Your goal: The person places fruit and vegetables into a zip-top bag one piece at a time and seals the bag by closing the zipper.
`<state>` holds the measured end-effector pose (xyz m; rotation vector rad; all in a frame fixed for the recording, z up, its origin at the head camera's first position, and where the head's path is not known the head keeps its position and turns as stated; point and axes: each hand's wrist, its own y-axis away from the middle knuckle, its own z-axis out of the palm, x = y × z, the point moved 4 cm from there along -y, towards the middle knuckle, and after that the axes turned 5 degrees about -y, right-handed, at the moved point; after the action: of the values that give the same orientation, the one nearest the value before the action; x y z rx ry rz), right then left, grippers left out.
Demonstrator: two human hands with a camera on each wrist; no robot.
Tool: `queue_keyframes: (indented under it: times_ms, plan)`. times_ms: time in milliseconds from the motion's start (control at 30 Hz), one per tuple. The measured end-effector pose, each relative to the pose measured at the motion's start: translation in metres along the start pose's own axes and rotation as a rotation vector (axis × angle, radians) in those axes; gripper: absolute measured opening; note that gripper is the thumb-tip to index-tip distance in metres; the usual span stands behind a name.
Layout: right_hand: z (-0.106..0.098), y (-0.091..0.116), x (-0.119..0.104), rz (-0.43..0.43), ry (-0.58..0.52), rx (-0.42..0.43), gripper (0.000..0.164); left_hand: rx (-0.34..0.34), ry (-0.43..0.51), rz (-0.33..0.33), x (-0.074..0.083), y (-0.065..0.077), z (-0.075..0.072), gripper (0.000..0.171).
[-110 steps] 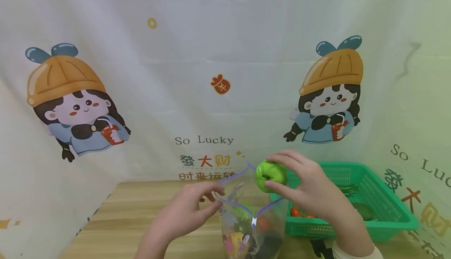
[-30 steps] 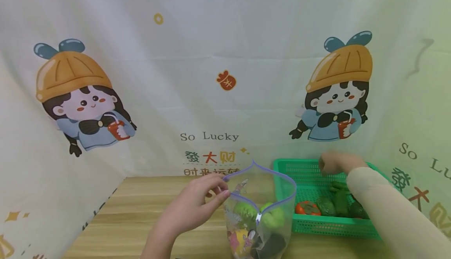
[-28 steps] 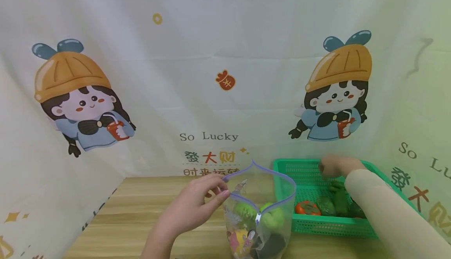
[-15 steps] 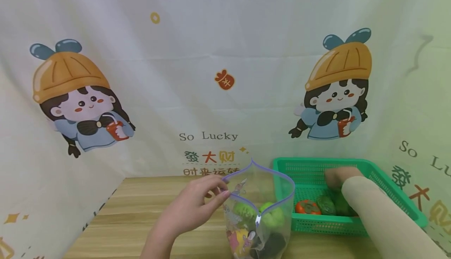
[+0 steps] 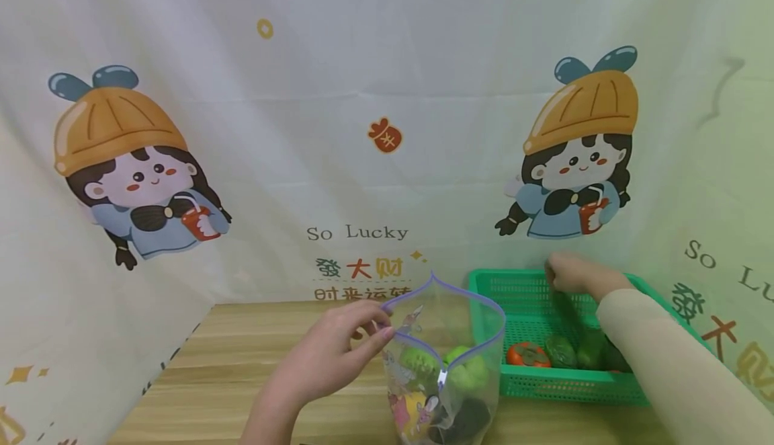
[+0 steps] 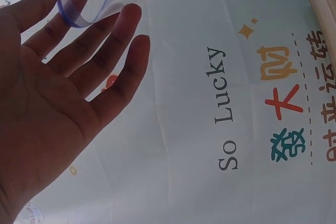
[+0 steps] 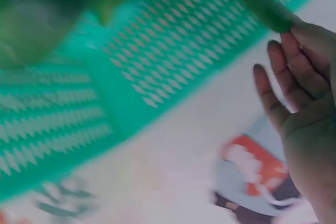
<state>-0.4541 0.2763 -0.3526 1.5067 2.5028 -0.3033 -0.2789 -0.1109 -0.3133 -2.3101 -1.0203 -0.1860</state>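
Note:
My left hand (image 5: pixel 335 341) pinches the left rim of a clear zip bag (image 5: pixel 494 357) with purple edging. The bag stands upright with its mouth spread wide. Inside are a green bell pepper (image 5: pixel 468 372), another green item (image 5: pixel 420 366) and a dark lump (image 5: pixel 465 419). In the left wrist view the purple rim (image 6: pixel 65 11) runs by the fingers. Over the green basket (image 5: pixel 562 384), my right hand (image 5: pixel 583 275) pinches the upper end of a long slim green vegetable (image 5: pixel 568 312), tilted; its exact kind is blurred. In the right wrist view its tip (image 7: pixel 275 19) meets the fingertips.
A persimmon-like orange fruit (image 5: pixel 528 355) and several dark green vegetables (image 5: pixel 561 351) lie along the basket's front side. Basket and bag stand side by side on a wooden table (image 5: pixel 242 371). A printed cloth (image 5: pixel 338 163) hangs behind.
Earlier the right hand held the green pepper at the bag's mouth; the pepper is now inside. That hand moved right, dipped into the basket and has raised the long green vegetable. The left hand stays put.

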Motion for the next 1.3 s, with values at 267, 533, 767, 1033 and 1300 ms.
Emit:
queue_keyframes:
  times_ms: [267, 533, 767, 1033, 1300]
  plan:
    - [-0.062, -0.002, -0.072, -0.172, 0.108, 0.334, 0.014, -0.011, 0.001, -0.004, 0.000, 0.001, 0.001, 0.009]
    - [-0.088, 0.069, -0.165, -0.494, 0.020, 0.974, 0.013, -0.033, -0.003, -0.014, 0.001, 0.002, 0.000, 0.011]
    - [-0.068, 0.130, -0.231, -0.636, -0.297, 1.204, 0.022, -0.039, -0.007, -0.003, 0.003, 0.001, -0.001, 0.010]
    - [-0.044, 0.124, -0.253, -0.681, -0.246, 1.073, 0.025, -0.038, -0.015, -0.015, 0.003, 0.004, -0.003, 0.012]
    - [-0.015, 0.097, -0.236, -0.633, -0.121, 0.856, 0.021, -0.047, -0.026, -0.013, 0.004, 0.004, -0.002, 0.013]
